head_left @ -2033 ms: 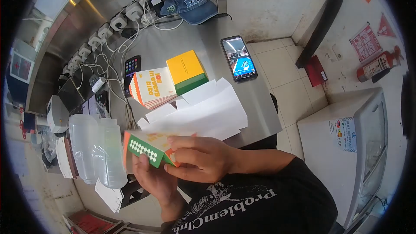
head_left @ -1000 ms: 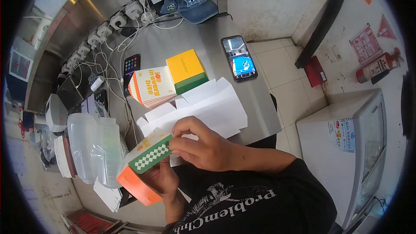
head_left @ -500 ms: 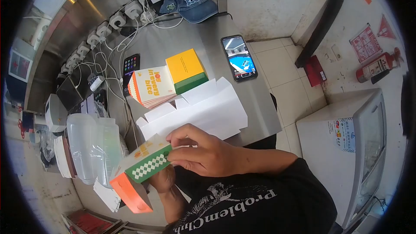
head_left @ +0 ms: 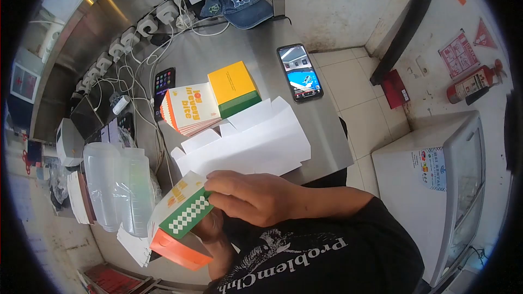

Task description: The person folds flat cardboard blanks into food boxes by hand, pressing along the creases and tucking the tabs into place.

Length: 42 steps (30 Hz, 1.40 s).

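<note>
A partly folded food box is between my hands, with a green diamond-patterned side, a cream printed panel and an orange flap hanging open. My left hand supports it from behind and below, its fingers mostly hidden by the card. With bent fingers, my right hand grips the box's upper right corner, at the end of the green side. Just beyond lies a white unfolded carton sheet. Behind that sheet is a stack of flat printed cartons, next to a yellow and green carton piece.
On the steel table are a phone with a lit screen, a second phone and a blue cap. Cables and chargers line the back. Clear plastic containers stand at left; a white freezer stands at right.
The box has shifted slightly right and tilted, its orange flap swinging right and opening more to view. My right hand has moved slightly down and left, its fingers closer against the corner.
</note>
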### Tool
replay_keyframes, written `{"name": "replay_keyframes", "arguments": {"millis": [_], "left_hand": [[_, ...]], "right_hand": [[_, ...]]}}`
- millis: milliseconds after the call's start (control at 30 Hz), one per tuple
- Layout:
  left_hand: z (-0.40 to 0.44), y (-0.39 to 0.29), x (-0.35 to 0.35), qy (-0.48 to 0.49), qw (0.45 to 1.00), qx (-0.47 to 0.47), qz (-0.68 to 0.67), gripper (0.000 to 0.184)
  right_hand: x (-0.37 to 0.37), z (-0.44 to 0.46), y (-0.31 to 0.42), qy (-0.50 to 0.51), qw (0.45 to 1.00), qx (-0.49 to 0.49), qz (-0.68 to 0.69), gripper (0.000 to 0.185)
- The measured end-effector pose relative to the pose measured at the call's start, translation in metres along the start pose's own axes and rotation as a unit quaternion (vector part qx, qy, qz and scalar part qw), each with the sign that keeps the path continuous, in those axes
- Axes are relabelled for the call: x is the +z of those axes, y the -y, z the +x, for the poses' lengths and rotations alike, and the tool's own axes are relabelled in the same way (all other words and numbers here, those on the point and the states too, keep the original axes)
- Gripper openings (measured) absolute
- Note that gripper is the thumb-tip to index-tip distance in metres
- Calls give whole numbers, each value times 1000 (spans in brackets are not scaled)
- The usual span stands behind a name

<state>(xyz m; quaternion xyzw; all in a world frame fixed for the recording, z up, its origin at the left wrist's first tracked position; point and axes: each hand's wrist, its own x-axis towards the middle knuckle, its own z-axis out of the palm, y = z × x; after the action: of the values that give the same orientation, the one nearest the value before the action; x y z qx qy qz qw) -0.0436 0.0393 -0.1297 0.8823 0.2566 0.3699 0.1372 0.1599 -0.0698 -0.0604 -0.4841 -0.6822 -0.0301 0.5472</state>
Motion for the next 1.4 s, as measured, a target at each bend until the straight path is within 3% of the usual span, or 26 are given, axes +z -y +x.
{"name": "replay_keyframes", "arguments": {"millis": [100, 533, 600, 633, 667, 700, 833, 1033, 1100, 1167, 1233, 1267, 1400], "left_hand": [[-7, 2, -6, -1, 999, -47, -5, 41], [-7, -6, -6, -46, 986, -94, -126, 30], [-14, 1, 0, -59, 993, -99, -35, 36], [-17, 4, 2, -64, 993, -100, -5, 38], [-10, -4, 2, -82, 963, -117, -227, 46], [-3, -11, 2, -96, 885, -128, -438, 57], [11, -22, 0, -91, 903, -33, -419, 60], [22, -42, -4, -159, 864, -131, -459, 62], [23, -36, -16, -166, 799, -241, -526, 62], [38, -43, -25, -163, 803, -225, -527, 61], [30, -41, -38, -149, 738, -209, -624, 62], [25, -40, -40, -167, 761, -242, -579, 76], [28, -57, -34, -193, 768, -229, -567, 79]], "right_hand": [[-2, 3, 5, 9, 994, -49, -98, 24], [-1, 7, 12, 14, 993, -57, -104, 25], [1, 7, 12, -6, 999, 29, 34, 21], [-1, 8, 11, -5, 999, 28, 35, 21], [-4, 9, 10, -4, 996, 48, 72, 20], [-6, 10, 9, -3, 992, 67, 110, 20], [-6, 10, 8, -10, 992, 77, 104, 22], [8, 3, 4, -54, 985, 100, 128, 31], [9, 6, -1, -84, 994, 29, 70, 36], [-1, 7, -10, -68, 998, 5, 14, 39], [-6, 5, -14, -50, 998, -16, -41, 42], [-6, 2, -17, -64, 995, -36, -64, 42], [-6, -1, -18, -116, 984, -96, -98, 39]]}}
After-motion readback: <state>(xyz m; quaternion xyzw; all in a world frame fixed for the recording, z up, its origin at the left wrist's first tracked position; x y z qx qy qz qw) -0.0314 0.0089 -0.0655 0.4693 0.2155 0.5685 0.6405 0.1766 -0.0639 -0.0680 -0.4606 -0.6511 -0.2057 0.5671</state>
